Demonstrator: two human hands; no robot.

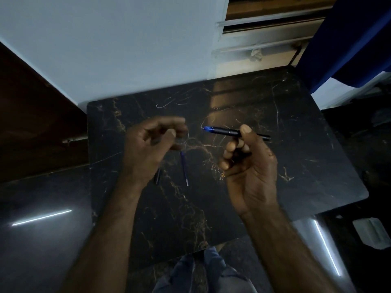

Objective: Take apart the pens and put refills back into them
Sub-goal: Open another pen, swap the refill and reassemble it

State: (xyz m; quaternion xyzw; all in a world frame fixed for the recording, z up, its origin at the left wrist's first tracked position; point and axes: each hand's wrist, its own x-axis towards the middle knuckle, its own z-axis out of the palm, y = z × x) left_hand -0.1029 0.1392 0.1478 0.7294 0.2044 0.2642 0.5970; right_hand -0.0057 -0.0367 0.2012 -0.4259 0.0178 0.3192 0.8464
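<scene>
Right grip [249, 163] tight on blue-tipped pen [224, 130] over dark table [296, 149]; left grip [148, 149] blurred, curled, contents unclear.

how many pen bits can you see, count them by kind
pen, held in the right hand: 1
blue refill, lying on the table: 1
short dark pen part, lying on the table: 1
total: 3
The left hand is too blurred to show whether it holds anything.

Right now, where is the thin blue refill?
In the head view the blue refill lies on the dark table, just right of the left hand and nearer you than the pen.
</scene>
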